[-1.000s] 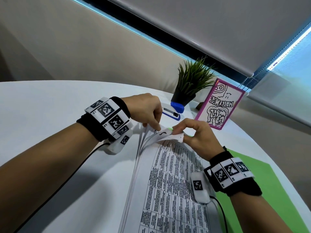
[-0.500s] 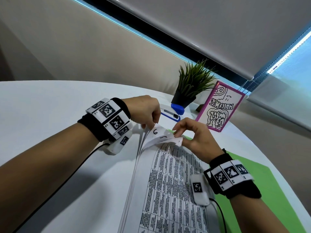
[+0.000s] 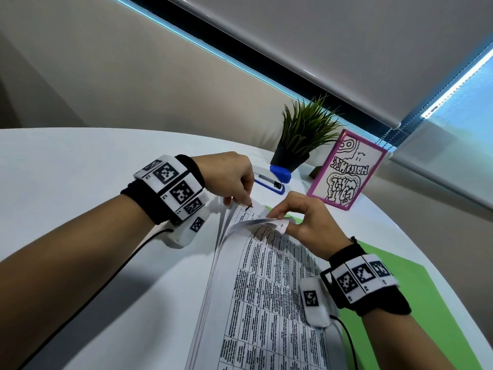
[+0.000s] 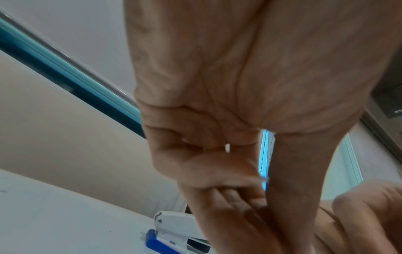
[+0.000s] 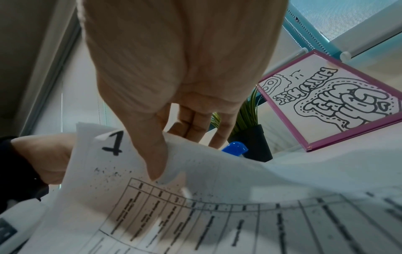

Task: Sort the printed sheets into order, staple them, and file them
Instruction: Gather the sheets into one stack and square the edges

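Head view: sheets (image 3: 272, 297) are lying in a stack on the white desk (image 3: 80, 209), far corner fanned upward. Left hand (image 3: 229, 177) is pinching the lifted lower corners, likely to keep them apart so the numbers show. Right hand (image 3: 304, 222) is pinching the top sheets' corner, curling it toward the person. Stapler (image 3: 272, 180) is waiting just beyond the hands, beside a plant (image 3: 301, 140) and a framed drawing (image 3: 346, 169). Green folder (image 3: 416, 303) is lying under the right wrist, probably for filing. Sorting appears to be under way; no stapling yet.

Left wrist view: left hand (image 4: 228, 154) is showing curled fingers meeting the thumb; the paper itself is hidden. Stapler (image 4: 174, 235) is sitting close below.

Right wrist view: right hand (image 5: 174, 77) is gripping a sheet (image 5: 195, 197) with the thumb on top and fingers behind. A handwritten "1" is showing at the corner, so this one likely belongs first.
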A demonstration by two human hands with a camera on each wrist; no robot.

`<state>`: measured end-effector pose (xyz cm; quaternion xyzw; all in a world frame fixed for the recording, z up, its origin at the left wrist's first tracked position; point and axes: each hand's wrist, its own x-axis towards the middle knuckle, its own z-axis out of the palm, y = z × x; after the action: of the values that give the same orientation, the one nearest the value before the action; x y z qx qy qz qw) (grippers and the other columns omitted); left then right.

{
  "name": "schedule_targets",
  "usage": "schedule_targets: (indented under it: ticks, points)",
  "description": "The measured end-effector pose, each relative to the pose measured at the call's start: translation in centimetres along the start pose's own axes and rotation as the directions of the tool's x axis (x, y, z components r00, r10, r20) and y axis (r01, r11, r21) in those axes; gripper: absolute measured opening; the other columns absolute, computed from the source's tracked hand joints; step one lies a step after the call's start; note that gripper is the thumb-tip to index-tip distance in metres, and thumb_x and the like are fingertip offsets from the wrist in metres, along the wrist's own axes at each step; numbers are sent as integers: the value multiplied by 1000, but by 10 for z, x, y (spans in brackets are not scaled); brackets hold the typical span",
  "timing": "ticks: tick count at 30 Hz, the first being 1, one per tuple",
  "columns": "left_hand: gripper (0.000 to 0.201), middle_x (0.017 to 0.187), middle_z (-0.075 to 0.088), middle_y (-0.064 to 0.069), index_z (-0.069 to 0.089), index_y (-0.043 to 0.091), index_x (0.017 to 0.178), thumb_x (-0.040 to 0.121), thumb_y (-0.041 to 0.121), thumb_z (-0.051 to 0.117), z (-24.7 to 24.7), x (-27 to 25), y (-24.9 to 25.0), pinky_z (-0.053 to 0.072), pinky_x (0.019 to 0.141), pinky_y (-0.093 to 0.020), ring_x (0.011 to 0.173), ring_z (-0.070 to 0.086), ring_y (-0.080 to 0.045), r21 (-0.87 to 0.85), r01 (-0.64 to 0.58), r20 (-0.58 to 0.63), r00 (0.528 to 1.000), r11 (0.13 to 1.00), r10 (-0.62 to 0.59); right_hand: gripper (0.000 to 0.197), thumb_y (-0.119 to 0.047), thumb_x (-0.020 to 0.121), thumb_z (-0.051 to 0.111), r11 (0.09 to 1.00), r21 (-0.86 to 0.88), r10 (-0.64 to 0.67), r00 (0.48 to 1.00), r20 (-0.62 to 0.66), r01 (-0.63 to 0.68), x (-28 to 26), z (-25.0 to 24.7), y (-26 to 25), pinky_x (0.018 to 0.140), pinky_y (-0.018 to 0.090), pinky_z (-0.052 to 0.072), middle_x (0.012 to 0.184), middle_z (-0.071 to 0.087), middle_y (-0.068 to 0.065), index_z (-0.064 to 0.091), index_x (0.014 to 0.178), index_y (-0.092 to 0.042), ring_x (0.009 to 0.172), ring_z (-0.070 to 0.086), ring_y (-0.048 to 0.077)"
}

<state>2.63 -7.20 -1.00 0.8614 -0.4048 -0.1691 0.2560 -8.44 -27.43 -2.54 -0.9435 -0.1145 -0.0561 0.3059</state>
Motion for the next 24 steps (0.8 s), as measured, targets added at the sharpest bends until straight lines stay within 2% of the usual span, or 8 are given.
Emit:
schedule_targets:
  ticks: [2,6,8,10,14,18,21,24]
  points:
    - [18,66,70,6,67,19,69,86,25,69,0,0,0,45,59,-21,57,68,-4,-24,-1,13,1000,1000,2,27,4,74,76,1000,-15,-9,1000,13,9,0,0,3,78,19,45,88,60,-6,75,82,-23,88,59,11]
    - [16,65,70,7,69,18,75,90,22,66,-3,-2,4,45,56,-16,62,69,-9,-167,-49,69,996,985,62,35,11,74,70,997,-40,-60,997,40,61,1,1,5,100,27,44,117,63,-11,69,82,-23,118,56,9]
    - [20,72,71,6,69,18,78,95,24,59,-4,-2,5,47,56,-15,63,69,-11,-235,-65,72,994,970,84,23,1,79,72,999,34,-20,999,45,19,1,1,4,96,34,49,103,69,-6,64,83,-20,105,63,10]
    - [24,80,72,5,69,18,81,97,24,53,-2,0,3,48,58,-18,63,69,-10,-178,-54,31,998,982,61,18,-4,83,71,995,101,5,999,32,-8,2,3,4,89,39,52,91,68,0,60,91,-16,92,65,16]
    - [11,76,74,8,71,21,79,86,22,63,1,4,-7,47,63,-21,60,64,-1,90,-3,-33,999,996,6,29,-3,86,68,988,148,28,999,42,-34,2,4,9,95,32,50,92,69,1,62,110,-18,94,66,14]
    - [3,71,73,10,72,21,77,80,22,73,2,3,-6,54,66,-24,58,64,-1,102,-15,-5,1000,995,16,13,-7,83,72,994,109,7,999,36,-11,2,4,8,87,31,52,95,71,-4,70,88,-19,93,66,13]
    - [11,70,73,6,69,20,85,77,19,77,2,6,-5,53,64,-24,60,67,-6,84,-27,-21,999,996,29,8,-5,82,73,995,99,-23,999,27,21,3,4,9,89,23,50,108,70,-4,71,86,-11,100,65,11]
    - [11,71,73,3,69,17,85,77,18,77,4,8,-5,49,60,-22,52,64,-6,80,-34,-59,997,996,39,6,-6,82,73,997,80,-16,999,31,13,3,5,10,92,24,49,116,68,-8,71,87,-9,106,64,9]
